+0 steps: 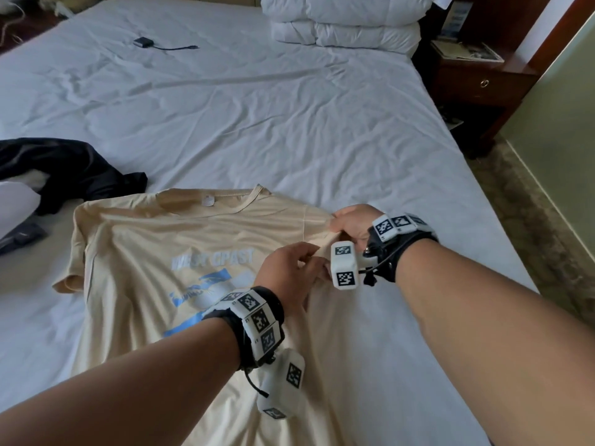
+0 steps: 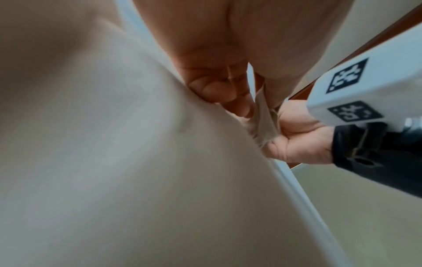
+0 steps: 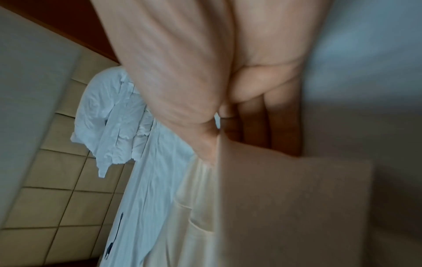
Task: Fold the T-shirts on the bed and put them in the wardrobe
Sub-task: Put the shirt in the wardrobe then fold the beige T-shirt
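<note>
Tee is flat on the bed, print up, collar pointing away from me toward the pillows, long axis running straight back to me. My left hand and right hand are both pinching its right sleeve, bunched between them.

A wide bed with a wrinkled white sheet fills most of the room. At its far right end sits a folded white duvet. Right of the bed, against the far wall, stands a dark wooden nightstand with a brass drawer knob and papers on top. A patterned brown carpet runs along the bed's right side, meeting a pale green wall with a light baseboard. The padded beige headboard shows in the right wrist view. Soft daylight falls across the sheet.
</note>
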Demonstrator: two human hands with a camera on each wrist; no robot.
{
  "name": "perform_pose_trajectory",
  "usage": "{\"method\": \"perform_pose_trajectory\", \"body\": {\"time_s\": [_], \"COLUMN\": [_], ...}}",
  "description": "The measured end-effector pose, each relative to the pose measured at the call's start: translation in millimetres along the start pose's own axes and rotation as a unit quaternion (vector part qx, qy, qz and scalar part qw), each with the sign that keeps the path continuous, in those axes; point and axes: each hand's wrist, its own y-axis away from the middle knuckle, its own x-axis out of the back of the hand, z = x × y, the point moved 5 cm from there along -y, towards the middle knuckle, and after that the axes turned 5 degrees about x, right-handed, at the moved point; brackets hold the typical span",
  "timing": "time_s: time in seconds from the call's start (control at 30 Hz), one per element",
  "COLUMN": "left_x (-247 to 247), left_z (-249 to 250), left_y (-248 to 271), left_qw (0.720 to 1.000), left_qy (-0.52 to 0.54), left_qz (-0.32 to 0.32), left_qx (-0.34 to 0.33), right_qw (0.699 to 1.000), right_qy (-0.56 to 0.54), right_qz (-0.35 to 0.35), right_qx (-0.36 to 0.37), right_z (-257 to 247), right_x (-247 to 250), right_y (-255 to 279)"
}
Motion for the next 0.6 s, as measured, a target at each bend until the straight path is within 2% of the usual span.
{"method": "perform_pose_trajectory", "body": {"time_s": [0.1,0.2,0.27,0.37,0.43,0.5,0.6], "left_x": [-19,-46,-60,-66,-59,-47,-33], "left_z": [22,33,31,24,18,15,13], "left_y": [-2,-1,0,5,9,11,12], "left_qw": [0.998,0.985,0.979,0.978,0.981,0.991,0.998], "left_qy": [0.055,0.156,0.165,0.136,0.12,0.083,-0.037], "left_qz": [-0.022,-0.072,-0.11,-0.152,-0.141,-0.102,-0.045], "left_qx": [0.001,0.028,0.048,0.05,0.05,0.032,-0.016], "right_qw": [1.0,0.998,0.986,0.951,0.942,0.939,0.965], "right_qy": [-0.009,-0.065,-0.168,-0.304,-0.324,-0.335,-0.252], "right_qz": [0.005,0.025,0.015,-0.043,-0.051,-0.057,-0.025], "right_qx": [-0.005,0.013,0.014,-0.043,-0.068,-0.06,-0.067], "right_z": [16,28,29,40,49,53,58], "right_x": [23,40,42,39,39,39,38], "right_y": [-5,5,22,47,61,70,75]}}
